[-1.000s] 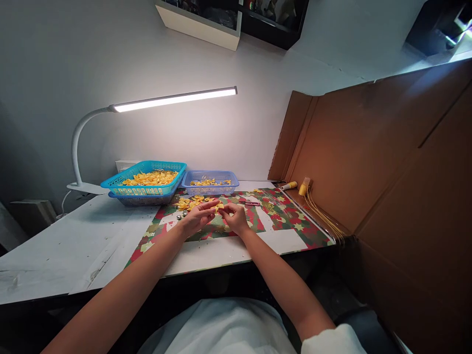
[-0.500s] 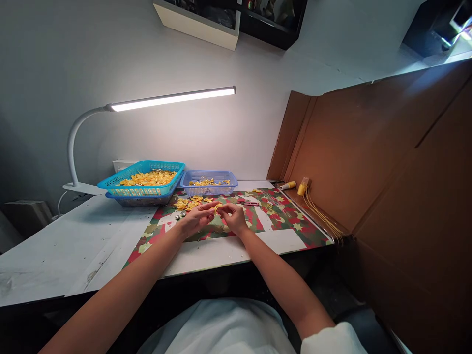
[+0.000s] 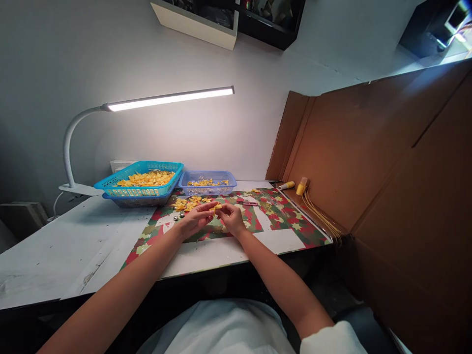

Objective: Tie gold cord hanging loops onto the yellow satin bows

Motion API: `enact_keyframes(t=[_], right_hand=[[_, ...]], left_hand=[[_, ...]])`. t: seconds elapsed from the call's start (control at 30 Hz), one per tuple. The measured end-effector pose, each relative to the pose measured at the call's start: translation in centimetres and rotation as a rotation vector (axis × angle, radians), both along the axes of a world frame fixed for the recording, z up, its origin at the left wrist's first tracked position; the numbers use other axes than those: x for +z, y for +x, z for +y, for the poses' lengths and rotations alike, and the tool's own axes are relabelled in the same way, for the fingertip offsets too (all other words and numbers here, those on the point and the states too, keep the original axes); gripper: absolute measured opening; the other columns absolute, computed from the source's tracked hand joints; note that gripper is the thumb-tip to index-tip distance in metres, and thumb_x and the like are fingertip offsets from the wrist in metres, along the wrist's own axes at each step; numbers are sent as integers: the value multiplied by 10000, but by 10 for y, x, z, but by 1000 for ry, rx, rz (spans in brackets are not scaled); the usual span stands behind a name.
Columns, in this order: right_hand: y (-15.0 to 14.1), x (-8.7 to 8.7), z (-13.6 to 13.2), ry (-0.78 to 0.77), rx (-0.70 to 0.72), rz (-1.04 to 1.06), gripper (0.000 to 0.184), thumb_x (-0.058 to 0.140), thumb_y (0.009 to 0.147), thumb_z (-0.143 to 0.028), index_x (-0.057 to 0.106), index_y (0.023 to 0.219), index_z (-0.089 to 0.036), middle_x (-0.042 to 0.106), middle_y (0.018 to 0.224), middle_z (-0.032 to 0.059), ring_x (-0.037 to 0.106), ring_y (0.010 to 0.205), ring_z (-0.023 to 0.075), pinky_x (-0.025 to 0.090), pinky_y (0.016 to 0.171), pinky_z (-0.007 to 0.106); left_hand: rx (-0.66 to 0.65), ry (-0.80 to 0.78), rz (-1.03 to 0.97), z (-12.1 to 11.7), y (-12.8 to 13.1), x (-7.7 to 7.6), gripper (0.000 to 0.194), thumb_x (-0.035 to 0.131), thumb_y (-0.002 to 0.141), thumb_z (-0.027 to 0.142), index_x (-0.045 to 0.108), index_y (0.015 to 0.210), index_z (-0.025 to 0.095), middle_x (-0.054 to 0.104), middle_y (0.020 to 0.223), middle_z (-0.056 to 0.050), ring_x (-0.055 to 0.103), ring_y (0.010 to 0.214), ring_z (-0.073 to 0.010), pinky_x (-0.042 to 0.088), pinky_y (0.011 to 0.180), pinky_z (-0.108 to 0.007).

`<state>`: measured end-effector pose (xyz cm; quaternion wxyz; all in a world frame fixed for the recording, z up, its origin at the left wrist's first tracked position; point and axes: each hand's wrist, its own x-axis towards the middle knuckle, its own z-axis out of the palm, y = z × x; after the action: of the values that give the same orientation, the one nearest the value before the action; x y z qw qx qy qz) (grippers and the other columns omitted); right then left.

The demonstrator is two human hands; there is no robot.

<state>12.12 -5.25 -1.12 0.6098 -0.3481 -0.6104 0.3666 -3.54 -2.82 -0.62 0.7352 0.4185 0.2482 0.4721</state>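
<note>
My left hand (image 3: 194,220) and my right hand (image 3: 232,220) meet above the patterned sheet, fingertips closed on a small yellow ribbon bow (image 3: 217,207). The left hand is turned partly palm up, pinching the bow between thumb and fingers. From the other side, my right hand pinches its edge; fingers hide part of it. Just behind the left hand lies a loose pile of similar yellow bows (image 3: 188,202). Beside that hand sit a few small shiny round pieces (image 3: 176,218), like silver bells.
A turquoise basket (image 3: 138,191) heaped with yellow pieces and a blue basket (image 3: 207,189) stand at the back. Pink-handled snips (image 3: 247,203) lie on the red-green sheet (image 3: 278,216). Thread spools (image 3: 301,187) and gold cords (image 3: 322,216) lie beside the cardboard wall (image 3: 368,157). A lamp (image 3: 169,100) hangs above.
The bow has turned slightly between my fingers, and its yellow end now points more to the right. Both hands stay nearly in place; the view shifts a little.
</note>
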Motion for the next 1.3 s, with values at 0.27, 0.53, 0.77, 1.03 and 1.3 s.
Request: enact_keyframes(t=[0.27, 0.53, 0.77, 1.03, 1.3], right_hand=[[-1, -3, 4, -17, 21, 8, 305, 749, 658, -520, 658, 682, -229, 688, 686, 18, 668, 686, 207, 553, 707, 341], [1, -7, 9, 19, -30, -59, 282, 722, 689, -488, 637, 690, -219, 646, 657, 6, 596, 626, 175, 490, 648, 307], [2, -1, 1, 104, -75, -167, 219, 619, 782, -396, 562, 654, -227, 546, 612, -24, 493, 602, 150, 420, 619, 282], [5, 4, -10, 193, -75, -252, 211, 464, 859, -351, 489, 687, -232, 510, 650, -17, 481, 630, 156, 394, 638, 282], [4, 2, -10, 283, -37, -312, 233, 483, 873, -379, 499, 703, -220, 524, 695, -4, 484, 662, 155, 407, 660, 289]], left_hand=[[6, 28, 10, 2, -1, -1, 337, 797, 628, -13, 786, 916, 162, 769, 958, -64, 665, 742, -100, 525, 668, -171], [29, 17, -1, 2, -1, 0, 332, 798, 636, -8, 781, 925, 155, 766, 913, -58, 661, 716, -90, 527, 651, -159], [34, -5, -60, -1, -2, 3, 336, 743, 667, -35, 767, 957, 132, 733, 833, -46, 641, 663, -77, 544, 639, -153], [52, -34, -153, -1, -6, 4, 334, 633, 747, -36, 729, 997, 162, 733, 999, -55, 670, 804, -84, 548, 741, -142], [-19, -88, -145, -3, -4, 6, 247, 622, 763, -29, 728, 926, 123, 723, 840, -56, 661, 685, -97, 558, 669, -170]])
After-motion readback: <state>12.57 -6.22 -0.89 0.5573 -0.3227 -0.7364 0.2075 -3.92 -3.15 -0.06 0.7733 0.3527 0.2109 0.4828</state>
